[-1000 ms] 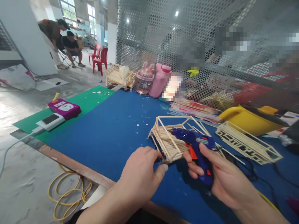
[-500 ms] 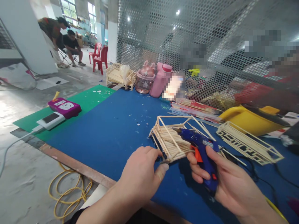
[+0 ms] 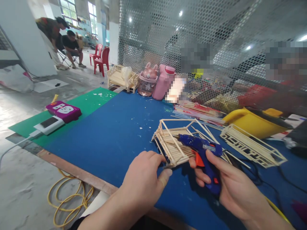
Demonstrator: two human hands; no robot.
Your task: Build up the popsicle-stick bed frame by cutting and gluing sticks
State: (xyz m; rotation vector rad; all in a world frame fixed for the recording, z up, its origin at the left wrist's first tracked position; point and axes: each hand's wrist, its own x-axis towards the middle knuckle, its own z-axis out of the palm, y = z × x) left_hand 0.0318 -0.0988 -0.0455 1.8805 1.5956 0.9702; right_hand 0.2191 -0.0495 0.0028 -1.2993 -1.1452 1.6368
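My right hand (image 3: 230,179) is wrapped around a blue hot glue gun (image 3: 206,155) with an orange trigger. The gun's nozzle points left, over a small model made of wooden sticks (image 3: 176,150). This model has a slatted base and a thin open frame above it. Fingers and thumb of my left hand (image 3: 148,174) pinch the model's near corner, where a small dark piece shows between them. The exact contact of the nozzle with the sticks cannot be made out.
A second stick frame (image 3: 254,147) and a yellow container (image 3: 254,123) stand to the right. Loose sticks (image 3: 199,111) lie behind the model. Pink bottles (image 3: 163,83) and a small stick bench (image 3: 122,78) stand along the mesh screen (image 3: 148,32). A purple box (image 3: 63,110) sits left.
The glue gun has moved slightly left and down over the model in my right hand. My left hand keeps its pinch on the corner. The whole view has shifted a little.
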